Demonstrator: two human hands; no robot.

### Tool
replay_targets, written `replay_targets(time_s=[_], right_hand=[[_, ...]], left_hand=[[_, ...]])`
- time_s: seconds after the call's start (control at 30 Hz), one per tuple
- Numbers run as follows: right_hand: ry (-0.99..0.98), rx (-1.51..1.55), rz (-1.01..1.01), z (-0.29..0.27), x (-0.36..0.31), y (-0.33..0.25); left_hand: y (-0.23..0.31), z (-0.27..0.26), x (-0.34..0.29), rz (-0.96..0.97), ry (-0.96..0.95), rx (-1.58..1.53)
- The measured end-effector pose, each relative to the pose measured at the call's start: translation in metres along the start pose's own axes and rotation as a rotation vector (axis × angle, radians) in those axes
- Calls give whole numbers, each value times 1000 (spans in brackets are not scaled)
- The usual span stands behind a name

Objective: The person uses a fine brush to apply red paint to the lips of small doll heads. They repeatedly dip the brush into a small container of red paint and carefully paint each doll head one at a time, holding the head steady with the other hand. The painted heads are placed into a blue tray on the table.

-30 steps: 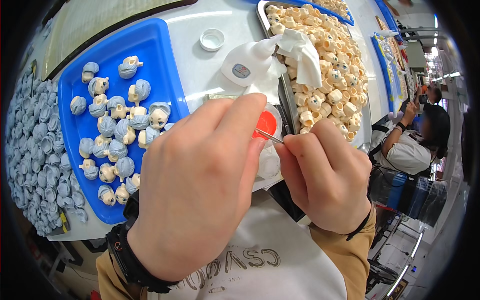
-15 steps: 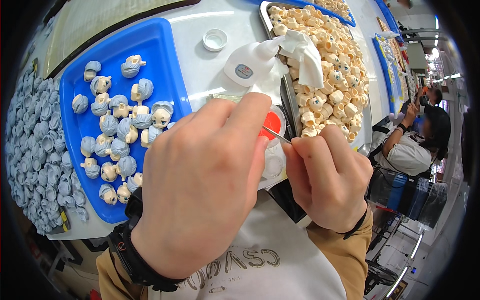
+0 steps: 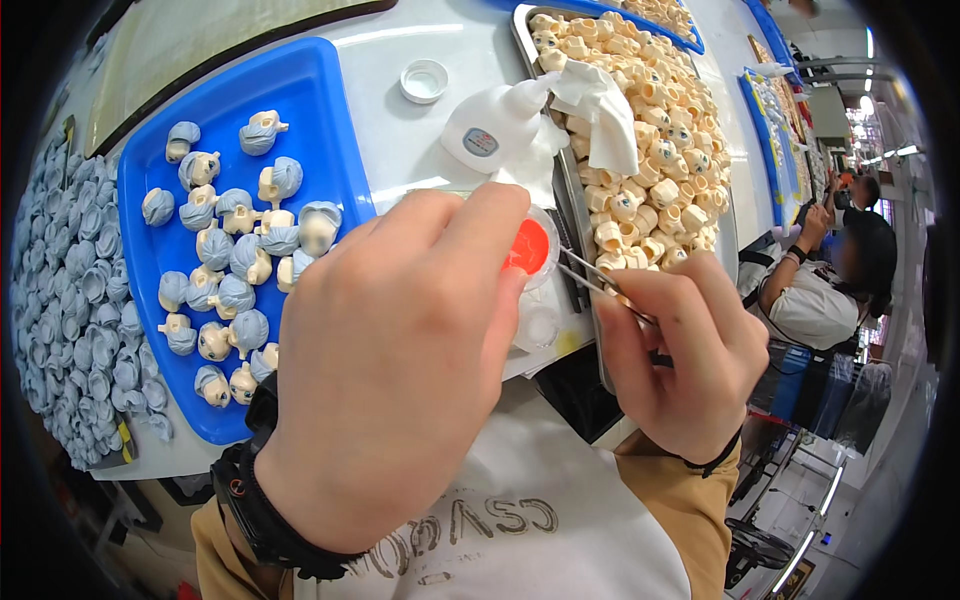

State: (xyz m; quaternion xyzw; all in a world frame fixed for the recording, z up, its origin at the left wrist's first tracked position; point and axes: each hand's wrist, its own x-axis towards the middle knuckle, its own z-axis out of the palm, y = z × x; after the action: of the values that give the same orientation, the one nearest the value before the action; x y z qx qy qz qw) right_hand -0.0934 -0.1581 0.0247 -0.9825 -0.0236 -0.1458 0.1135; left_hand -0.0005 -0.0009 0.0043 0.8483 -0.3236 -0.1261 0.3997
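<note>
My left hand (image 3: 390, 340), with a dark band at the wrist, is closed in the middle of the view, its back toward me. Its fingertips are hidden, and so is whatever they may pinch. Beside its thumb is a clear round dish (image 3: 548, 232) with red-orange contents (image 3: 527, 247). My right hand (image 3: 695, 350) grips metal tweezers (image 3: 590, 268), whose two separated tips point left toward the dish. Below that dish lies a smaller clear round piece (image 3: 538, 327).
A blue tray (image 3: 325, 110) holds doll heads (image 3: 252, 255) with blue-grey hair; loose hair pieces (image 3: 75, 280) pile up leftward. Beyond the dish stand a white bottle (image 3: 465, 120), cloth (image 3: 610, 130) and small cup (image 3: 424, 82). A metal tray (image 3: 524, 35) holds beige head parts (image 3: 650, 110). Another person (image 3: 815, 305) sits at right.
My right hand has moved slightly right, away from my left hand. The tweezers' tips have left the spot by my left fingers and now show apart.
</note>
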Motion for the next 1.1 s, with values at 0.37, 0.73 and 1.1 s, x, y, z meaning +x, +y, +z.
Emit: replay_targets(time_s=[0.37,0.73,1.1], right_hand=[[-81,-34,-44,11,13,-4],[-96,-57,-135,12,11,-15],[-8,-138,-225,19,6,-7]], left_hand=[[-3,1,-2,92,-26,-54],[2,-8,-12,-1,20,82],[-7,-5,-11,96,-13,-19]])
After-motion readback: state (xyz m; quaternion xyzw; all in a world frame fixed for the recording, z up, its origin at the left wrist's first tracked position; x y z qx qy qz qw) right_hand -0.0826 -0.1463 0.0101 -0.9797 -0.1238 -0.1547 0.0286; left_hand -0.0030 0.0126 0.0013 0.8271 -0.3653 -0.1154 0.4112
